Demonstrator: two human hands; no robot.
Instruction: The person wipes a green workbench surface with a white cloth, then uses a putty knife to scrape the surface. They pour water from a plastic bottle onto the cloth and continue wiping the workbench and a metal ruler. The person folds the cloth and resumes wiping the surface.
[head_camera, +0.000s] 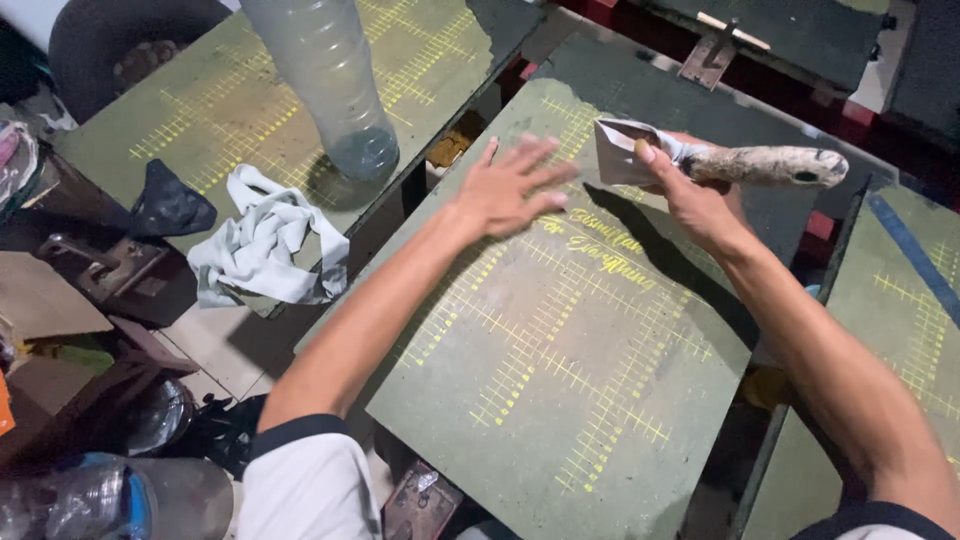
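Far left: dark clutter on the floor, a crumpled plastic bottle (95, 495) at the bottom corner. Next desk over, a green board with yellow grid marks (230, 100), carries a dark rag (170, 205), a pale crumpled cloth (262, 245) hanging off its near edge, and a clear plastic bottle (335, 85) standing upright just behind the cloth.

Centre: main green board (560, 400), tilted diagonally in view, yellow grid lines plus yellow lettering near its far end. Left hand (505, 190) lies palm-down on the board's far-left part, fingers spread wide and flat, holding nothing.

Just right of it: right hand (690, 195) closed around a scraper (700, 160). Grip sits where blade meets handle, thumb on top. Pale metal blade points left toward the left hand, close to its fingertips, edge at or just above the board; contact not clear. Paint-caked handle sticks out to the right, past the hand.

Far right: another green gridded board (900, 300) with a blue strip along it.
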